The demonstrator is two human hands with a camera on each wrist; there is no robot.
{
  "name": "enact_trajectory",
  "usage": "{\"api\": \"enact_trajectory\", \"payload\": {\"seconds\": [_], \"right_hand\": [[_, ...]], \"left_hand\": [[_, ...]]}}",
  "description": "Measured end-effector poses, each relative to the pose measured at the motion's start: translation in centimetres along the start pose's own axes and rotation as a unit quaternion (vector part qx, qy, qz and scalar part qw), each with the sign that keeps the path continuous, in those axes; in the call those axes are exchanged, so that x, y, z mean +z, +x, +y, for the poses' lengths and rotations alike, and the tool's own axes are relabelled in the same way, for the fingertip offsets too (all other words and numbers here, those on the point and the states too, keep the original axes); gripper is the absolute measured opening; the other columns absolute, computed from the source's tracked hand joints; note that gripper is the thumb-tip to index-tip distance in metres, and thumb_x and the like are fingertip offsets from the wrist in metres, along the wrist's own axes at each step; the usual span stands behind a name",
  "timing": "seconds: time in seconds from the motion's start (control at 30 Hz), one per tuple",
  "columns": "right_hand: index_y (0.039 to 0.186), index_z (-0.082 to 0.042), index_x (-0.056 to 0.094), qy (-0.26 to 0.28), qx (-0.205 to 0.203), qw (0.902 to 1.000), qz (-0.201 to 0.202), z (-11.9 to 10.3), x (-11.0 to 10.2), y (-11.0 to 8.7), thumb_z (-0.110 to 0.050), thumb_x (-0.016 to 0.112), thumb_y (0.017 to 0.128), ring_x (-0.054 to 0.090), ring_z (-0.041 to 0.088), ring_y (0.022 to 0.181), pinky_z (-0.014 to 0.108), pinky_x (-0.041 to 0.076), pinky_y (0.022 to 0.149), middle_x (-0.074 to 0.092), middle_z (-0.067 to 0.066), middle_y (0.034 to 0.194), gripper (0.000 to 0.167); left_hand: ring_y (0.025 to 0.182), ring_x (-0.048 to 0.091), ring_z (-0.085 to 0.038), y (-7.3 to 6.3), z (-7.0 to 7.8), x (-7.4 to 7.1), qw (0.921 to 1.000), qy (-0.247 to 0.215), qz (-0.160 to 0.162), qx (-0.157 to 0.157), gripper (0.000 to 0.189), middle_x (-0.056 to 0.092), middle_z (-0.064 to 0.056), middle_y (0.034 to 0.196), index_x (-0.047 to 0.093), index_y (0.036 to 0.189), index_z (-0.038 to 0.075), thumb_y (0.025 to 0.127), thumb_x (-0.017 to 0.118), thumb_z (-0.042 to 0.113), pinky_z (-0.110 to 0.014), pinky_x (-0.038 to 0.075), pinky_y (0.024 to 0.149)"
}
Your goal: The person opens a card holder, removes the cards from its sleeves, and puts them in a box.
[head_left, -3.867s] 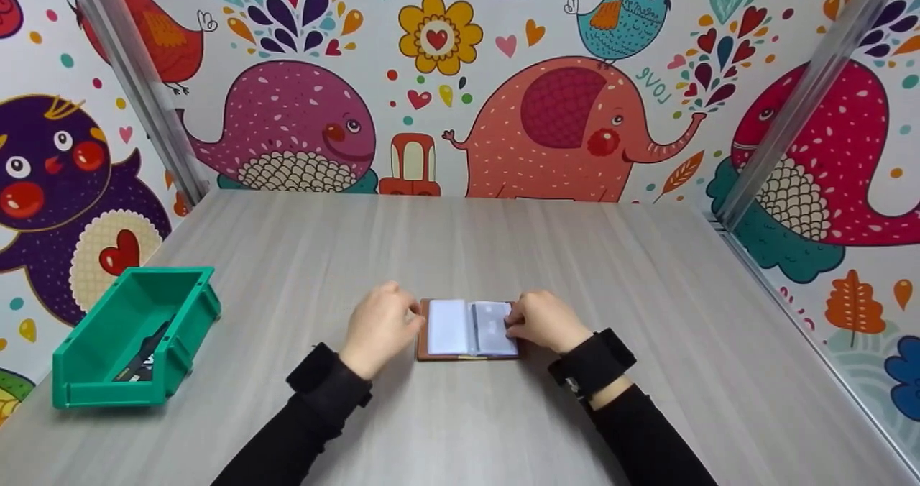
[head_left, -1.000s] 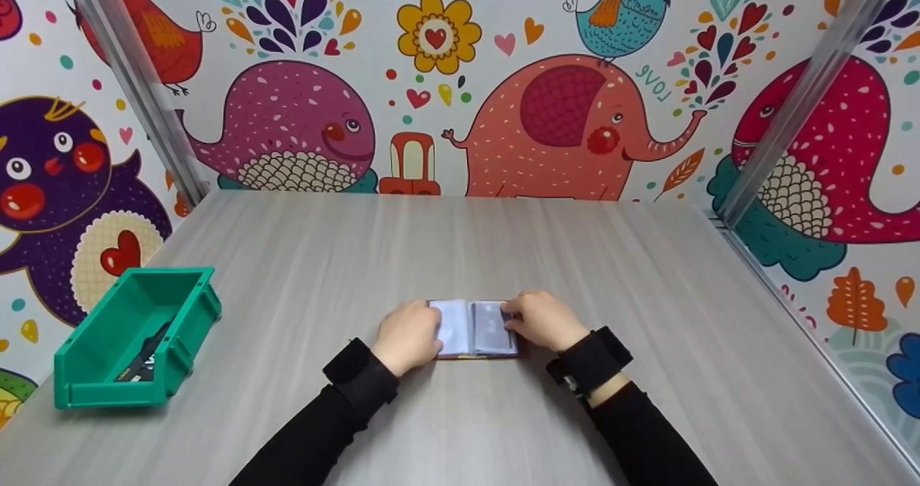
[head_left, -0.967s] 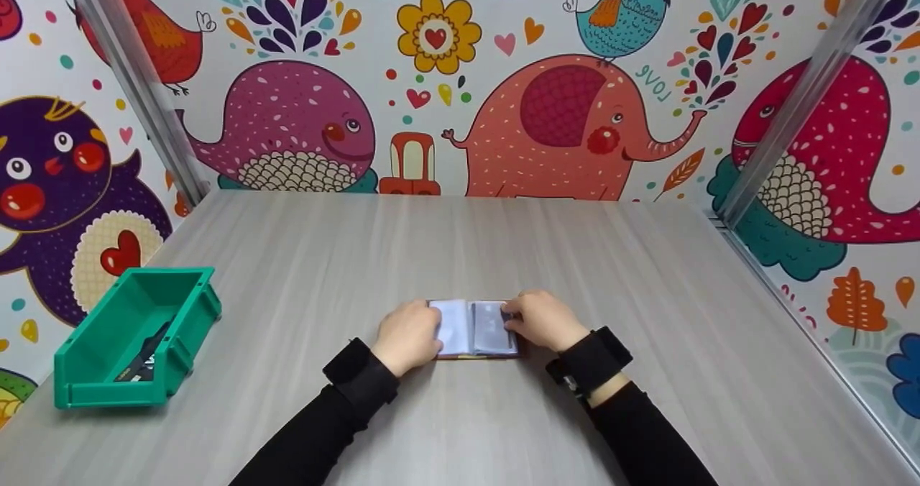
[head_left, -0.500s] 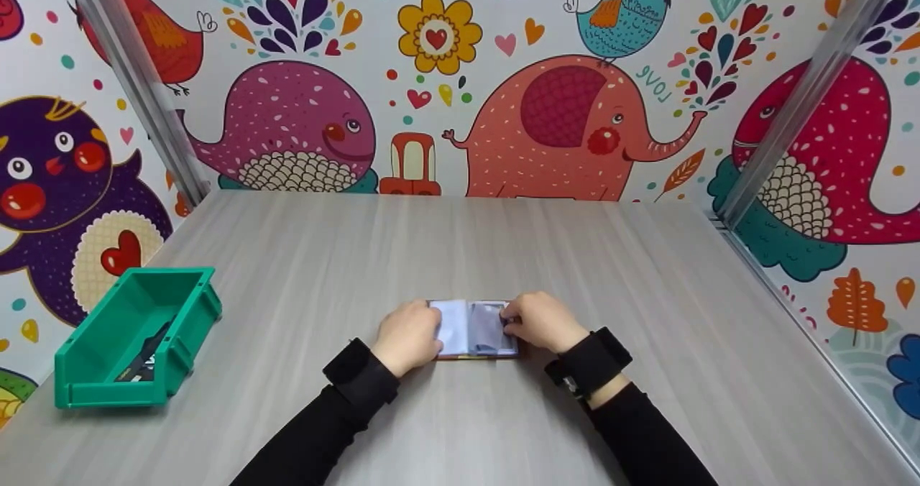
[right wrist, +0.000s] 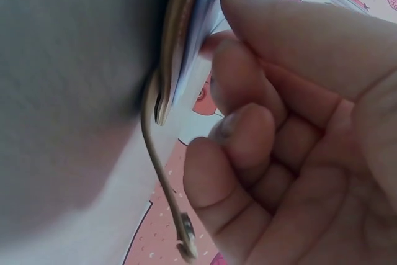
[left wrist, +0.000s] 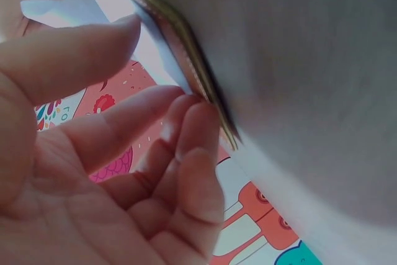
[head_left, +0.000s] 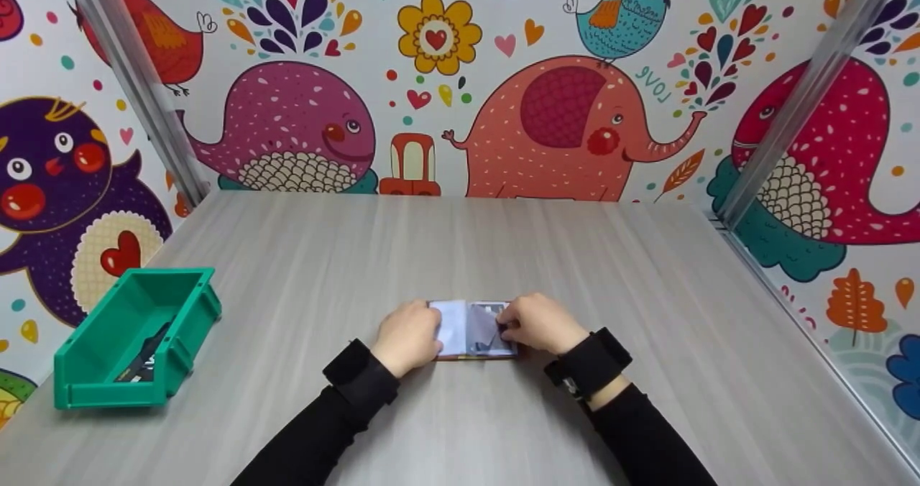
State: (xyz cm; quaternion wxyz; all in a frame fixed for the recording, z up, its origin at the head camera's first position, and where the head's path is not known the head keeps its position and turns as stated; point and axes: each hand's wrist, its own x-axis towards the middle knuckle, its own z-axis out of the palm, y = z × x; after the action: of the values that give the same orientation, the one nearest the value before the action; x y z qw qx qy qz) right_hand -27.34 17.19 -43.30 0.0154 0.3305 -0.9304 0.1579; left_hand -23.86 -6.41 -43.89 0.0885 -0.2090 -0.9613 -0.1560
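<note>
An opened brown card holder (head_left: 451,329) with clear plastic sleeves lies on the table in the head view. My left hand (head_left: 407,336) holds its left side, thumb on the white-looking left leaf and fingers at the cover's edge. My right hand (head_left: 543,323) pinches the free edge of a right-hand sleeve (head_left: 483,333) between thumb and index finger; the sleeve bows up. Something dark, perhaps a card, shows beneath that sleeve. In the right wrist view, a brown strap (right wrist: 160,162) with a metal snap (right wrist: 186,231) sticks out from the cover. Fingers hide both outer edges in the head view.
A green bin (head_left: 180,342) stands at the left of the wood-grain table (head_left: 460,249), with dark card-like items (head_left: 144,360) inside. Walls printed with cartoon animals close off the back and sides. Metal posts (head_left: 783,119) rise at the back corners.
My left hand has moved right onto the holder's left leaf. My right fingers have shifted slightly left, lifting and bending the right sleeve, with something dark now showing beneath.
</note>
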Motion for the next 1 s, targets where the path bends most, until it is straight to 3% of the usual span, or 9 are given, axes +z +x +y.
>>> {"api": "enact_trajectory", "payload": {"seconds": [0.57, 0.77, 1.0], "right_hand": [[0.070, -0.011, 0.068, 0.021, 0.001, 0.9997, -0.009, -0.57, 0.23, 0.15, -0.005, 0.080, 0.077, 0.043, 0.009, 0.057, 0.026, 0.038, 0.052, 0.051, -0.005, 0.065, 0.015], [0.080, -0.010, 0.076, 0.025, 0.015, 0.9995, -0.013, -0.62, 0.19, 0.12, -0.006, 0.080, 0.077, 0.046, 0.009, 0.059, 0.027, 0.041, 0.054, 0.058, -0.003, 0.069, 0.006], [0.085, -0.009, 0.078, 0.019, 0.016, 0.9997, -0.009, -0.62, 0.23, 0.08, -0.007, 0.081, 0.077, 0.047, 0.010, 0.060, 0.029, 0.043, 0.056, 0.061, -0.003, 0.070, 0.008]], "left_hand": [[0.074, 0.059, -0.032, 0.07, -0.19, 0.19, 1.0000, 0.002, 0.003, 0.005, 0.019, 0.060, -0.014, 0.082, 0.061, 0.073, 0.004, 0.070, 0.078, 0.012, -0.048, 0.049, 0.064], [0.075, 0.059, -0.032, 0.10, -0.18, 0.04, 1.0000, 0.000, -0.005, 0.003, 0.019, 0.061, -0.014, 0.084, 0.062, 0.075, 0.004, 0.072, 0.078, 0.012, -0.048, 0.049, 0.064], [0.071, 0.057, -0.028, 0.58, -0.03, -0.54, 0.9998, -0.019, -0.007, -0.007, 0.015, 0.057, -0.009, 0.078, 0.060, 0.074, 0.004, 0.076, 0.074, 0.010, -0.045, 0.048, 0.060]]}}
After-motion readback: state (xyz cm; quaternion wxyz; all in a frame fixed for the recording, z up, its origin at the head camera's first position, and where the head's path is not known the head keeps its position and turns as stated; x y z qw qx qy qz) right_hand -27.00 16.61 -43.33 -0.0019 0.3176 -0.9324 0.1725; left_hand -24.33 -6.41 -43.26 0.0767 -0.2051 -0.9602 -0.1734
